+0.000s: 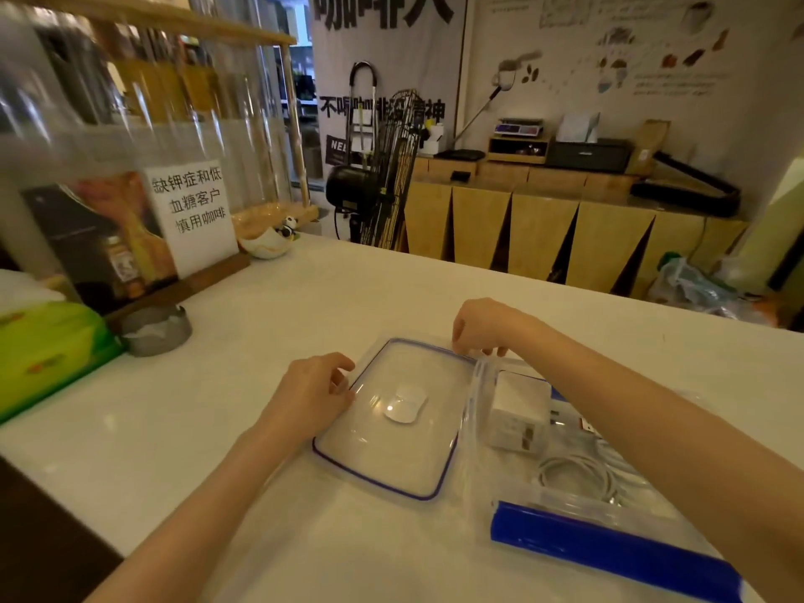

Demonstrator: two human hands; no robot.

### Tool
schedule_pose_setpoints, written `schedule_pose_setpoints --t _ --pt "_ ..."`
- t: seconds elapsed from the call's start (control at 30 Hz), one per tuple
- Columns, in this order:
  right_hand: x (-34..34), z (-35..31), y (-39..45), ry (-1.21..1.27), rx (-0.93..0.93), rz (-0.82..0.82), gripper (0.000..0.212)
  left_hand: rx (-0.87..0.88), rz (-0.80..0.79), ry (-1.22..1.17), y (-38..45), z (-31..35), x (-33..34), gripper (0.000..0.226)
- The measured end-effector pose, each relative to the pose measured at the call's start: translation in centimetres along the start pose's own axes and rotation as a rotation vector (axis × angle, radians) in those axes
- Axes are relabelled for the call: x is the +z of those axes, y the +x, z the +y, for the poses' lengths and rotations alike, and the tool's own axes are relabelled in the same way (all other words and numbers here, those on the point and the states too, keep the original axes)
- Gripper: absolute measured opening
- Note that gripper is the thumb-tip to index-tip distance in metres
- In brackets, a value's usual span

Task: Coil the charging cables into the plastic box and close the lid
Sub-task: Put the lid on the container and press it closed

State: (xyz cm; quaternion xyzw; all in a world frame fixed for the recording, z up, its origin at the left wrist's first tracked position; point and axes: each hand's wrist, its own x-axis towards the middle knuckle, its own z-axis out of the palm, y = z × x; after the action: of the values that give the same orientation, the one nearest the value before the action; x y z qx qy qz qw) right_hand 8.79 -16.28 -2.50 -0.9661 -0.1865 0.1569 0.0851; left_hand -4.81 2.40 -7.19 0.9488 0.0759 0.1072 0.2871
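Note:
A clear plastic lid [391, 459] with a blue seal lies flat on the white counter. It rests just left of the clear plastic box [472, 415]. In the box are a white charger block [517, 411] and a coiled white cable [574, 476]. A blue latch flap [609, 546] sticks out from the box's near end. My left hand [309, 398] pinches the lid's left edge. My right hand [483, 328] curls its fingertips over the lid's far right corner, next to the box rim. My right forearm crosses over the box and hides part of it.
A green tissue pack [48, 350] and a grey metal ashtray [154, 330] sit at the left. Behind them are a sign stand [191, 219] and a small white bowl with a panda figure [269, 243]. The counter's far edge [565, 289] runs behind the box.

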Motion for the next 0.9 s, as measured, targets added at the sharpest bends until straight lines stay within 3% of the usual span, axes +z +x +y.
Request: schedule_pose_setpoints --t 0.1,0.23,0.33,0.43,0.6,0.77,0.83,0.9 --pt "0.4 0.2 0.2 -0.047 -0.001 0.083 0.023 -0.021 0.057 -0.059 0.2 -0.1 0.3 0.032" --pt "-0.9 0.6 -0.8 0.101 -0.052 0.24 0.017 -0.058 0.136 -0.273 0.8 0.5 -1.1 0.026" --pt "-2.3 1.0 -2.3 0.165 -0.11 0.439 0.017 -0.06 0.116 -0.489 1.3 1.4 -2.7 0.015" --pt "-3.0 1.5 -3.9 0.266 -0.129 0.644 0.018 -0.026 0.049 -0.689 1.3 3.3 -4.2 0.021" --pt "-4.3 3.2 -7.5 0.466 -0.141 0.906 0.018 0.199 0.019 -0.784 0.4 7.4 -5.6 0.031" --pt "-4.9 6.4 -11.4 0.675 -0.058 0.971 0.011 0.494 0.054 -0.63 -1.1 11.4 -5.6 0.024" --pt "-4.6 7.6 -13.4 0.977 -0.065 0.946 0.025 0.64 0.067 -0.547 -1.9 12.6 -5.0 0.012" --pt "-4.1 8.8 -15.3 1.26 -0.053 0.931 0.033 0.766 0.041 -0.471 -2.6 13.6 -4.1 0.016"
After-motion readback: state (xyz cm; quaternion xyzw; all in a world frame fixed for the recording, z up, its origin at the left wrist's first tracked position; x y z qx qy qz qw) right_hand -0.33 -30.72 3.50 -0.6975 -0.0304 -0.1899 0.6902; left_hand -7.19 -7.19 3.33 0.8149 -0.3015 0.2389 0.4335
